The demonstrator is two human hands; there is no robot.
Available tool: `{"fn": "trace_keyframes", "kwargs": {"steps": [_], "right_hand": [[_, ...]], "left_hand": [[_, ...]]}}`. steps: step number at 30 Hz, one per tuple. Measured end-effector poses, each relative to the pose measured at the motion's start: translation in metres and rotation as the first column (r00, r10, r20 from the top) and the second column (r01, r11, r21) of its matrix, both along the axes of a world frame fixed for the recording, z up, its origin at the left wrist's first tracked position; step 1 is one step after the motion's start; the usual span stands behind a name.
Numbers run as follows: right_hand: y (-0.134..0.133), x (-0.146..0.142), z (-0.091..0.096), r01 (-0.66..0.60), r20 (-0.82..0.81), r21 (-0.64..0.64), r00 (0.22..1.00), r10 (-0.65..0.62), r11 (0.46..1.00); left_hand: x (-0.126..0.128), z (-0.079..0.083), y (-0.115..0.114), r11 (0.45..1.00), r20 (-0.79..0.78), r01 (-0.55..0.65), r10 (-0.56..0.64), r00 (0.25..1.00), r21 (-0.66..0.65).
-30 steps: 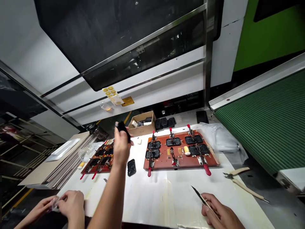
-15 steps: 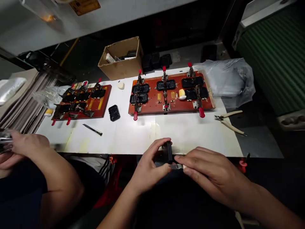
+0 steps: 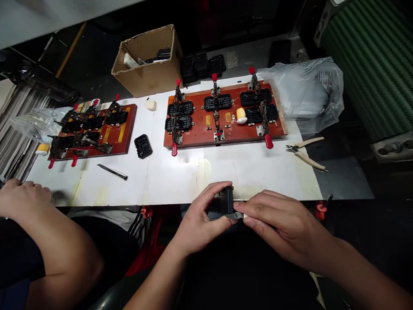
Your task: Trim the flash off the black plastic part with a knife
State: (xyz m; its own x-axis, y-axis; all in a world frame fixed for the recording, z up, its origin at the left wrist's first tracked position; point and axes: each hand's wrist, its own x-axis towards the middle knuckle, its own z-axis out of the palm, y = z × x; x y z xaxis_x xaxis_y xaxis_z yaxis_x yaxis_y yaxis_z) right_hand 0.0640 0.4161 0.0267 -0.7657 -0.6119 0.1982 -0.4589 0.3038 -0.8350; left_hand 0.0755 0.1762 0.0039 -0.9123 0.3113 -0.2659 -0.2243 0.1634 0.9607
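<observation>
My left hand (image 3: 203, 219) pinches a small black plastic part (image 3: 228, 201) just below the near edge of the white table (image 3: 180, 172). My right hand (image 3: 277, 226) meets it from the right, fingers closed on a thin metal blade (image 3: 239, 215) whose tip touches the part. A red clamp board (image 3: 222, 125) with black parts and red-handled toggle clamps lies straight ahead on the table. A loose black part (image 3: 143, 146) rests to its left.
A second red clamp board (image 3: 88, 131) lies at left, a knife (image 3: 112, 172) in front of it. A co-worker's hand and arm (image 3: 22, 200) are at far left. Cardboard box (image 3: 148, 60) at back, plastic bag (image 3: 306, 90) and cutters (image 3: 305, 150) at right.
My left hand brought the black part down from above the boards to the table's near edge, where my right hand with the blade joined it. The view tilted downward.
</observation>
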Motion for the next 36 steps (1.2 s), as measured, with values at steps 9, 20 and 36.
{"fn": "trace_keyframes", "kwargs": {"steps": [9,20,36], "right_hand": [[0.001,0.001,-0.006,0.005,-0.013,-0.007,1.000,-0.005,1.000],[0.012,-0.011,-0.018,0.195,-0.061,0.138,0.980,-0.188,0.971],[-0.018,0.012,-0.037,0.190,0.285,-0.120,0.947,-0.149,0.975]], "left_hand": [[-0.001,0.004,-0.001,1.000,-0.006,0.017,-0.017,1.000,-0.024],[0.005,0.005,0.002,0.998,0.036,0.062,-0.063,0.997,0.025],[0.009,-0.007,0.034,0.812,0.411,-0.457,0.300,0.861,0.363]]}}
